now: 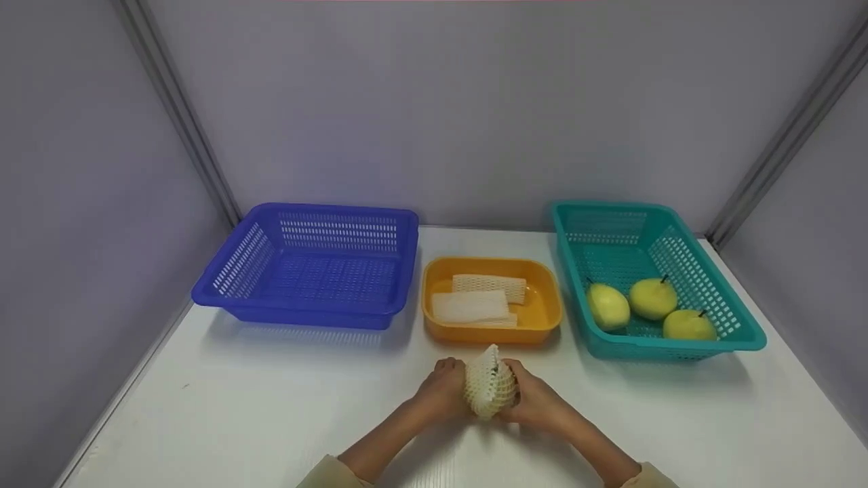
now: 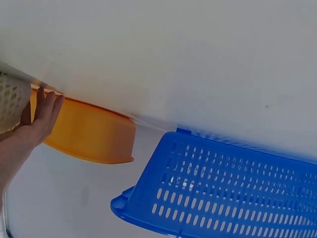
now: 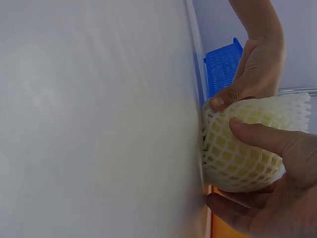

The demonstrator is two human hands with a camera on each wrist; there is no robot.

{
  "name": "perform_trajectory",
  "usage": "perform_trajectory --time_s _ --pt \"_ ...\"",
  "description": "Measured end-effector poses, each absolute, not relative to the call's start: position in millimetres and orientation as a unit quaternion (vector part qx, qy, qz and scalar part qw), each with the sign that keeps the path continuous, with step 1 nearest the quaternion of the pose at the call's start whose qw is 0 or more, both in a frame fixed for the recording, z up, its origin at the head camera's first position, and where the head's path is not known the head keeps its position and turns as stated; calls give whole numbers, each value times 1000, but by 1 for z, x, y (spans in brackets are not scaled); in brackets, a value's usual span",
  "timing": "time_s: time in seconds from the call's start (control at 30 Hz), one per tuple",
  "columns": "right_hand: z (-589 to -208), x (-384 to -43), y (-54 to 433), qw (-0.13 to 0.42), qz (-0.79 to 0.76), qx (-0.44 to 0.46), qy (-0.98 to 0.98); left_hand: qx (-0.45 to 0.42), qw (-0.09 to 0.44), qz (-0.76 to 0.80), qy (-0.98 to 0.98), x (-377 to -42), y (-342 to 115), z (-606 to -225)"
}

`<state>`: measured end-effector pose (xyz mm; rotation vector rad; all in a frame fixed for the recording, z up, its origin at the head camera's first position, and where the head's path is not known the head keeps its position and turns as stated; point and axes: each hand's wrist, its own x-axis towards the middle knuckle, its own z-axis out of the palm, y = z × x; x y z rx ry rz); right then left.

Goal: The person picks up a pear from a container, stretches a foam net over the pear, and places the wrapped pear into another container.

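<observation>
Low in the middle of the head view, a yellow pear in a white foam net (image 1: 489,385) is held between both hands just over the table. My right hand (image 1: 540,400) grips it from the right; in the right wrist view its thumb lies across the mesh and its fingers are under the fruit. From the other side my left hand (image 1: 444,390) holds it, thumb on one end of the net (image 3: 242,153). The net's loose end sticks up past the pear. In the left wrist view, only part of the netted fruit (image 2: 12,101) shows beside the left fingers.
An orange tray (image 1: 491,333) with several flat white foam nets (image 1: 471,306) stands beyond the hands. At the left is a blue basket (image 1: 305,313) with nothing inside. The green basket (image 1: 668,347) at the right holds three yellow pears (image 1: 653,298). Walls enclose the table.
</observation>
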<state>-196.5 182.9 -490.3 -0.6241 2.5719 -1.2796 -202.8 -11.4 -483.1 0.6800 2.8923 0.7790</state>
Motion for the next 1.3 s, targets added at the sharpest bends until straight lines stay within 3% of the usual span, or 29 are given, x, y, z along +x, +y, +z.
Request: perform_trajectory --time_s 0.4,0.67,0.97,1.3 --pt "-480 -196 180 89 -448 -182 870 224 56 269 935 -209 -13 -475" --pt "-452 -194 186 127 -566 -89 810 250 73 457 850 -216 -19 -457" --pt "-422 -193 190 117 -644 -54 754 182 119 629 746 -208 -15 -434" --pt "-405 -190 187 69 -651 -72 752 216 88 671 703 -206 -10 -423"
